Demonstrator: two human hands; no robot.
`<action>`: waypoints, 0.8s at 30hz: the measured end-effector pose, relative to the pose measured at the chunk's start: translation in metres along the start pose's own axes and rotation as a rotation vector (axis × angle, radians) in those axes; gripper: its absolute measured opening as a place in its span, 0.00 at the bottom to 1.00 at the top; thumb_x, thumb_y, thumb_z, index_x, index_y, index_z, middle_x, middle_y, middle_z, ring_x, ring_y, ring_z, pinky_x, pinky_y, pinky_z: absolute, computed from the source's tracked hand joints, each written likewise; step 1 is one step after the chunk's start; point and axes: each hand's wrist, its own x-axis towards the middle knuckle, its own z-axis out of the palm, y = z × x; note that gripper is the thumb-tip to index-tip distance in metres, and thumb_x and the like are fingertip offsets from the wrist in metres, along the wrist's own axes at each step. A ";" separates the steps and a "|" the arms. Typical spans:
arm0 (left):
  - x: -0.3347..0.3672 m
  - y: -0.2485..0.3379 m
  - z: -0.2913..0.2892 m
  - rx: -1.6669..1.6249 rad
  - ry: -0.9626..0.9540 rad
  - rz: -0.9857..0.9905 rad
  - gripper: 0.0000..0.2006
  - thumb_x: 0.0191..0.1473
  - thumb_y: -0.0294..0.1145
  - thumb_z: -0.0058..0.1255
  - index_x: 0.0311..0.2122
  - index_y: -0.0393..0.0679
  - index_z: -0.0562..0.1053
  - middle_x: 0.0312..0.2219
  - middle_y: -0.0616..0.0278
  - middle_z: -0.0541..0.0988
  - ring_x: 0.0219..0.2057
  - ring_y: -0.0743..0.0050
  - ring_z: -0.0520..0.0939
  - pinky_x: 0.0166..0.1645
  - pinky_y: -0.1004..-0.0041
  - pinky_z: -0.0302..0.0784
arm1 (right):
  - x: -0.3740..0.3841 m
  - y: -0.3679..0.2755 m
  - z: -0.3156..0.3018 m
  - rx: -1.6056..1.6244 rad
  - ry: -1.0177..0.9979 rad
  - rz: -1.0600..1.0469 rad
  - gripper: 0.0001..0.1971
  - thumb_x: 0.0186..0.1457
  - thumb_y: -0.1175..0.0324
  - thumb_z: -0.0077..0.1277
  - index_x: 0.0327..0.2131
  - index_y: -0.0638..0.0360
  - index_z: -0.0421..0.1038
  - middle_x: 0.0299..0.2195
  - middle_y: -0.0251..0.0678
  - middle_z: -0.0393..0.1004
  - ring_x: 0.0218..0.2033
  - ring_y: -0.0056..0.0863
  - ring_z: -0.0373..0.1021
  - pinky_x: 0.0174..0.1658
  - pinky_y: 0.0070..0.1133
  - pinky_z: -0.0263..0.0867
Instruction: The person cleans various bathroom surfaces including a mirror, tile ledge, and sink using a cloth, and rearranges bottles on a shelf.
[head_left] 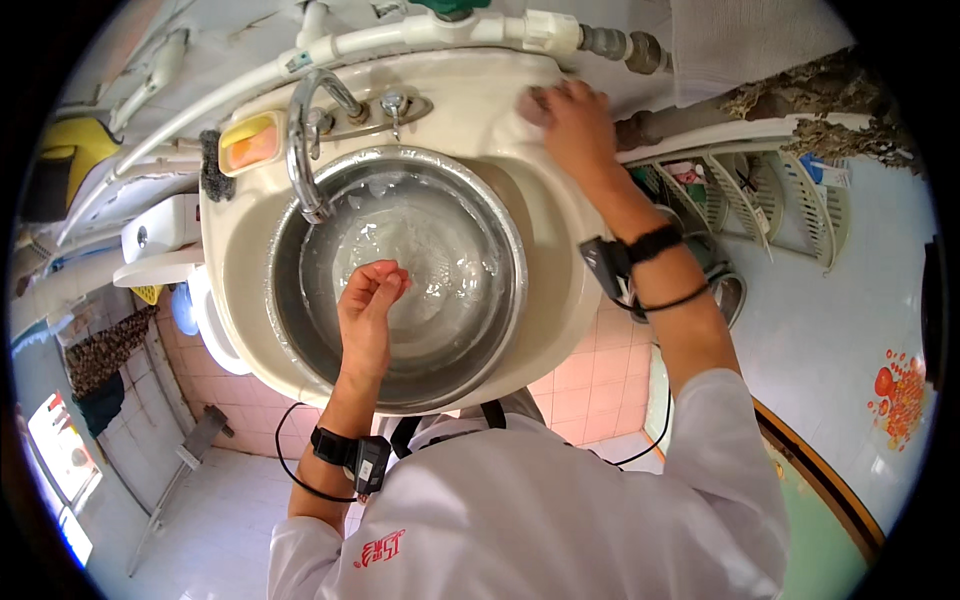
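Note:
A wide metal basin (510, 330) of water sits in the cream-coloured sink (590, 265). My left hand (368, 305) hovers over the basin's near left part, its fingers curled together and nothing visible in them. At the sink's far right corner, my right hand (580, 125) bends its fingers around a small brownish-pink thing (533, 106), pressed to the ledge. Motion blur hides what kind of thing it is. The chrome faucet (303, 150) arches over the basin's left rim, and its handle (395, 108) stands on the back ledge.
A soap dish (252, 143) with yellow and orange pieces and a dark scouring pad (215, 165) lie at the sink's left. White pipes (400, 38) run behind. A slatted rack (765, 200) stands at right, and a toilet (165, 235) is at left.

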 end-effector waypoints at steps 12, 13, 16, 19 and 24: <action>-0.003 -0.005 -0.013 0.030 -0.003 0.011 0.09 0.80 0.28 0.63 0.58 0.38 0.83 0.49 0.60 0.90 0.52 0.69 0.90 0.65 0.65 0.86 | 0.021 -0.096 0.014 0.108 0.116 -0.189 0.21 0.68 0.71 0.64 0.63 0.43 0.87 0.64 0.34 0.84 0.65 0.55 0.77 0.68 0.46 0.77; -0.006 -0.004 -0.020 0.024 0.009 0.023 0.09 0.80 0.28 0.63 0.58 0.38 0.83 0.49 0.60 0.90 0.52 0.69 0.90 0.65 0.65 0.86 | 0.012 -0.080 0.011 0.086 0.086 -0.147 0.21 0.68 0.70 0.64 0.62 0.43 0.87 0.64 0.34 0.84 0.65 0.55 0.77 0.68 0.46 0.78; -0.015 0.000 -0.046 0.001 0.052 0.033 0.09 0.80 0.28 0.63 0.58 0.37 0.83 0.49 0.60 0.89 0.52 0.69 0.90 0.65 0.65 0.86 | -0.005 -0.029 -0.018 -0.005 -0.081 0.047 0.20 0.68 0.68 0.64 0.62 0.43 0.88 0.62 0.33 0.86 0.62 0.53 0.79 0.65 0.46 0.79; -0.022 0.008 -0.064 -0.011 0.067 0.031 0.09 0.80 0.28 0.63 0.58 0.37 0.83 0.49 0.60 0.89 0.52 0.70 0.90 0.65 0.65 0.86 | 0.000 -0.029 -0.048 0.112 -0.148 0.125 0.22 0.67 0.69 0.65 0.63 0.45 0.88 0.62 0.34 0.86 0.61 0.53 0.80 0.64 0.44 0.80; -0.029 0.022 -0.061 0.067 0.059 0.015 0.09 0.81 0.29 0.61 0.59 0.40 0.83 0.50 0.61 0.89 0.53 0.70 0.90 0.68 0.64 0.87 | 0.061 -0.135 -0.024 0.300 0.200 -0.336 0.26 0.63 0.75 0.65 0.64 0.45 0.87 0.67 0.31 0.84 0.63 0.49 0.77 0.68 0.42 0.78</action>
